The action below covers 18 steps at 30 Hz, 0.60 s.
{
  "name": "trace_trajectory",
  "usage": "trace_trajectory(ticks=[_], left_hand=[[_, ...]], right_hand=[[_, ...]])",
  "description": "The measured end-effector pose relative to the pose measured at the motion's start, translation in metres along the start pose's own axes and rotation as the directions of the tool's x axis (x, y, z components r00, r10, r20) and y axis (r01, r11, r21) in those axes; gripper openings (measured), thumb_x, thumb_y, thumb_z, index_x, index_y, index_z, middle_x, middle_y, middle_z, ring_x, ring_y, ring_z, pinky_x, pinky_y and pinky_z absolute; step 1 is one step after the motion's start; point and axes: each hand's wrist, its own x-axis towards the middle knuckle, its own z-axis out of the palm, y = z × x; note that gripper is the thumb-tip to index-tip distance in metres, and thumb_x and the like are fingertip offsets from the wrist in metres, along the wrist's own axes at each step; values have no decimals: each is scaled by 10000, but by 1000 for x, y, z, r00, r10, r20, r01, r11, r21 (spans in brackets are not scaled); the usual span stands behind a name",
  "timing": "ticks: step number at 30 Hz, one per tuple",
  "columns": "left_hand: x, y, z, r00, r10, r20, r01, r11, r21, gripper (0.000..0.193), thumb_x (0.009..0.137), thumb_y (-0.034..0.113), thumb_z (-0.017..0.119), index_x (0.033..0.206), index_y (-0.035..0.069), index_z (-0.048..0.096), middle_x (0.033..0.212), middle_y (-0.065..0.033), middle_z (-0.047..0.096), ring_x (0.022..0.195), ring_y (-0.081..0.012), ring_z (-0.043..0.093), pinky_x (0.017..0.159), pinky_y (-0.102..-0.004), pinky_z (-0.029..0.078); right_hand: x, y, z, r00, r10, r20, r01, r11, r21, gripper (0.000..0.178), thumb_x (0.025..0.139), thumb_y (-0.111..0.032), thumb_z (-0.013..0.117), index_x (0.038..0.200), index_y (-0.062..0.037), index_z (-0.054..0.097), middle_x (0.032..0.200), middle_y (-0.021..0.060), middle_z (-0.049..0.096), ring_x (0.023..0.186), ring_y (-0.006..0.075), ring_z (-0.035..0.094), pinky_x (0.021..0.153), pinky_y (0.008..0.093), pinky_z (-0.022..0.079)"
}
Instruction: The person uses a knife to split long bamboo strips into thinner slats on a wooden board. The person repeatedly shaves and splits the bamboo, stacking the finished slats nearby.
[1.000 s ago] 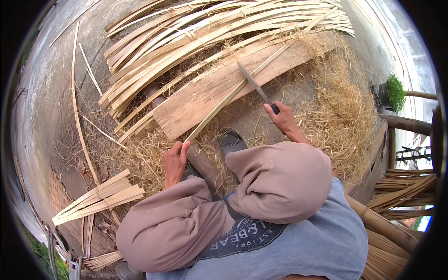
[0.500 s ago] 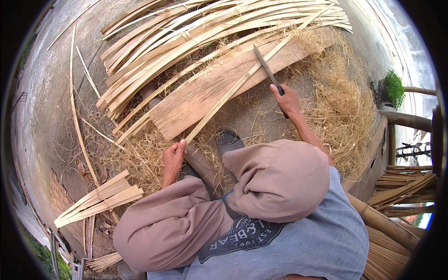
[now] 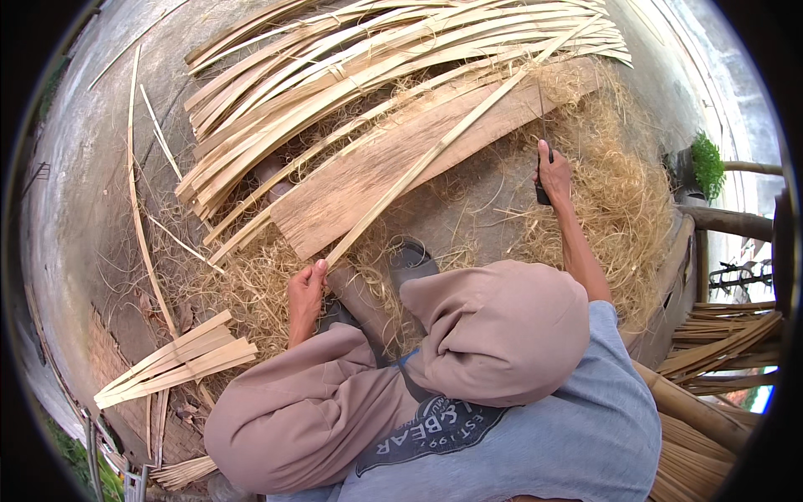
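Concrete floor (image 3: 88,217) carries one board (image 3: 360,197), one far pile of strips (image 3: 351,86), and shavings (image 3: 619,234) at right. Left hand (image 3: 306,294): pinching the near end of one strip (image 3: 421,166), which crosses over the board. Right hand (image 3: 553,177): closed around one black-handled knife (image 3: 543,196), right of the strip.

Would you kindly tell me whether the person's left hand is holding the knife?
No, the right hand holds the black-handled knife, while the left hand pinches the near end of a pale strip.
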Motion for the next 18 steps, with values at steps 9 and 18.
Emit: trace_trajectory(ticks=[9,18], left_hand=[[-16,8,-11,987,78,-143,-34,958,286,496,1038,429,628,748,27,618,640,33,486,624,-63,388,562,-271,289],[-11,-3,-17,982,122,-144,-78,958,277,519,1023,469,637,744,32,636,615,32,464,601,-76,384,544,-290,289]], right_hand=[[-87,-39,61,835,194,515,-432,811,394,468,1053,-484,530,899,-45,578,659,37,569,465,131,576,438,294,500],[-117,-52,73,855,189,483,-426,788,444,507,1054,-487,540,829,-33,563,643,32,551,479,127,560,455,307,486]])
